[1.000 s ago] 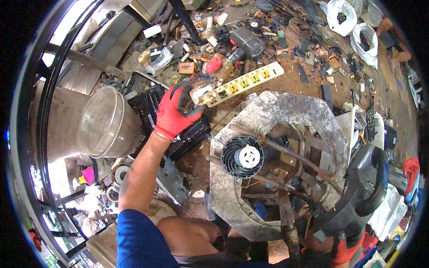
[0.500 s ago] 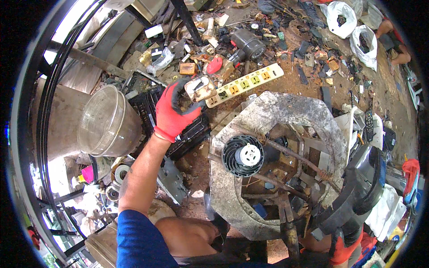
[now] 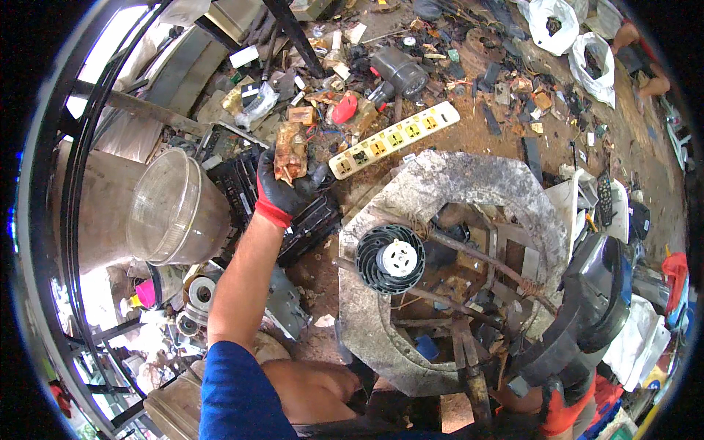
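Observation:
My left hand (image 3: 277,192), in a red and black glove, is closed around a small boxy part (image 3: 291,150) with a rusty brown, stained surface; I cannot make out its exact kind. A cream power strip (image 3: 396,139) lies on the ground just right of that hand. At the lower right, my right hand (image 3: 566,411), gloved alike, grips the lower end of a bulky black plastic housing (image 3: 579,315). Between them, a black finned fan wheel with a white hub (image 3: 400,258) rests on the left rim of a worn octagonal stone-like frame (image 3: 455,172).
Metal rods (image 3: 480,260) cross the frame's opening. A clear plastic tub (image 3: 165,205) stands at the left beside black metal bars (image 3: 70,183). A black cylindrical motor-like part (image 3: 400,72) lies among scattered scrap. White bags (image 3: 554,28) and another person's limb (image 3: 651,88) appear at the upper right.
My left hand has turned the boxy part over, from its pale face to a brown side, and shifted it slightly left. My right hand and the black housing have barely moved.

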{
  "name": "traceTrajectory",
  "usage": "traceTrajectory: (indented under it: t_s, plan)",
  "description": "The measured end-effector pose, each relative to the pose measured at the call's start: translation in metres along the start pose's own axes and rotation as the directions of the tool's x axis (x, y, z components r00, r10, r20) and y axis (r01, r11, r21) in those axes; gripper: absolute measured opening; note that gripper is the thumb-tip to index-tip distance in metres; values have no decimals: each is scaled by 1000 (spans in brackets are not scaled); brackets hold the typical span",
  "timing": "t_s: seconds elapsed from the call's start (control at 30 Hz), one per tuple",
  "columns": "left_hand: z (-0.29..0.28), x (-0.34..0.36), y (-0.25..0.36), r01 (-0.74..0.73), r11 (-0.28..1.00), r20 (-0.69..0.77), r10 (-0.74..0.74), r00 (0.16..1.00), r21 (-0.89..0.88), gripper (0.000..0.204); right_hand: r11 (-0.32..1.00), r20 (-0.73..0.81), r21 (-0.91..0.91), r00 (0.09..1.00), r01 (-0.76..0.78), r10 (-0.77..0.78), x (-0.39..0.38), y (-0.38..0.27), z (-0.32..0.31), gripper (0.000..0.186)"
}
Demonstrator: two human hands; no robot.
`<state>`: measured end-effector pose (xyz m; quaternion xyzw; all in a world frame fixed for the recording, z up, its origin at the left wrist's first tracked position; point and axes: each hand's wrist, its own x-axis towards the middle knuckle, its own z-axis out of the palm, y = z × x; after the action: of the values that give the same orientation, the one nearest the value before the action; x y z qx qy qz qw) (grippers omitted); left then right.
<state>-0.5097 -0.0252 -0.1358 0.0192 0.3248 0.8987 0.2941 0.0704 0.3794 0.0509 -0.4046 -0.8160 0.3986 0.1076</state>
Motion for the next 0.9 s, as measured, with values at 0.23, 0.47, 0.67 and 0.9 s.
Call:
traceTrajectory:
  t_s: [0.23,0.47,0.67,0.9]
  plan:
    - [-6,7,-2,-112,862,-8,133,991,495,47,999,-27,42,1000,13,-12,-2,10,-10,89]
    - [11,6,-1,-259,149,222,224,949,954,54,999,-7,44,1000,26,-25,-4,7,-5,86]
    - [30,3,-6,-286,-249,357,319,878,925,45,998,30,7,998,62,-62,-2,-4,-1,84]
    - [35,-1,-3,-253,-380,363,253,897,890,40,998,31,32,998,58,-59,-5,8,-3,87]
